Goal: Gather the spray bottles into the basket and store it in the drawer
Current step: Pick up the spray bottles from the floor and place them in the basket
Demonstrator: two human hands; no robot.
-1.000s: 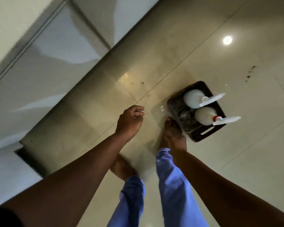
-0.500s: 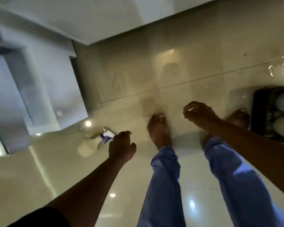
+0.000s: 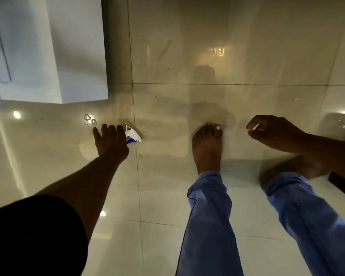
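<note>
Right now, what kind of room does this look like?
Probably a home kitchen or utility area: glossy tiled floor, a white cabinet at floor level, and a spray bottle lying on the tiles.
</note>
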